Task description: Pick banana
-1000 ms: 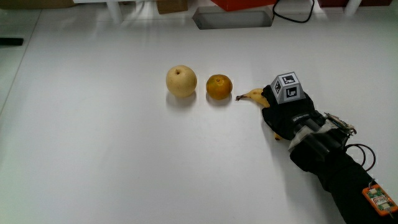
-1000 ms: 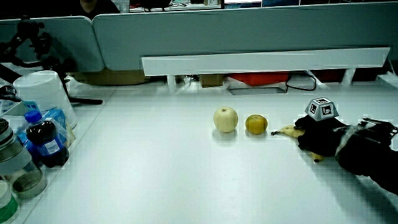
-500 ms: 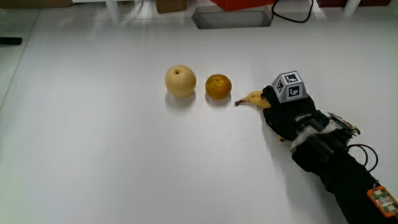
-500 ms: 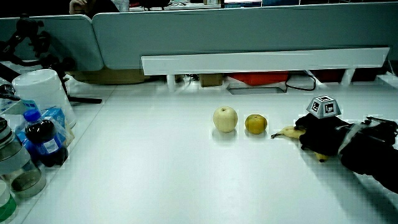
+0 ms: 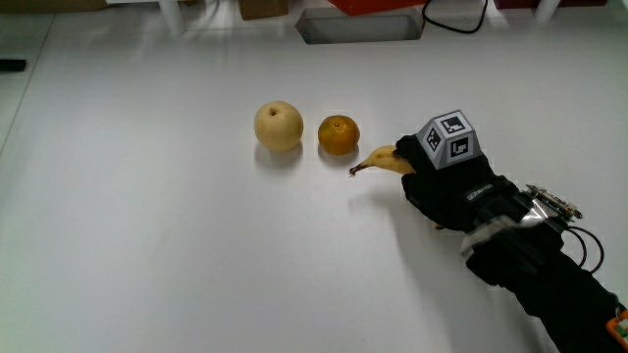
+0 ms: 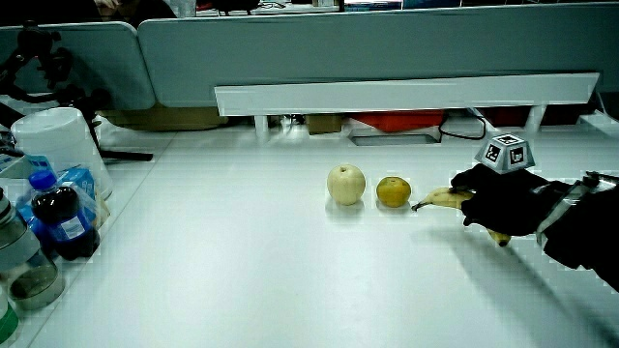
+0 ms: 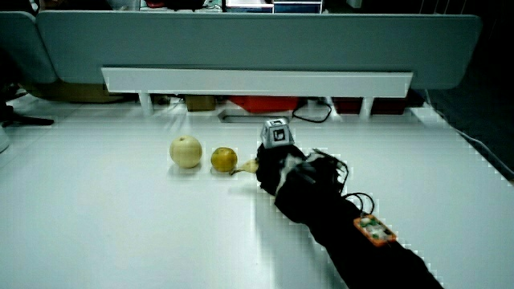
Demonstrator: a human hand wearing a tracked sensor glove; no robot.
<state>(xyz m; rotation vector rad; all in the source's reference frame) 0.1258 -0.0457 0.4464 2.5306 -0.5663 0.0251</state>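
Observation:
The yellow banana (image 5: 381, 160) lies mostly under the gloved hand (image 5: 442, 186), whose fingers are curled around it. Only its stem end sticks out, pointing at the orange (image 5: 339, 134), with a faint shadow on the table below it. The patterned cube (image 5: 446, 139) sits on the back of the hand. In both side views the banana (image 6: 440, 198) (image 7: 247, 167) juts from the hand (image 6: 498, 201) (image 7: 277, 167) toward the orange (image 6: 393, 191) (image 7: 223, 159). A yellow tip shows under the hand in a side view (image 6: 499, 238).
A pale round fruit (image 5: 278, 126) (image 6: 346, 184) (image 7: 185, 151) sits beside the orange, away from the hand. Bottles (image 6: 60, 217) and a white container (image 6: 63, 145) stand at the table's edge. A grey tray (image 5: 358, 26) and cable lie near the low partition (image 6: 387, 48).
The hand, shut on the banana, has moved with it a little toward the orange; the stem end now sits closer to the orange and seems slightly raised. Both round fruits stay put.

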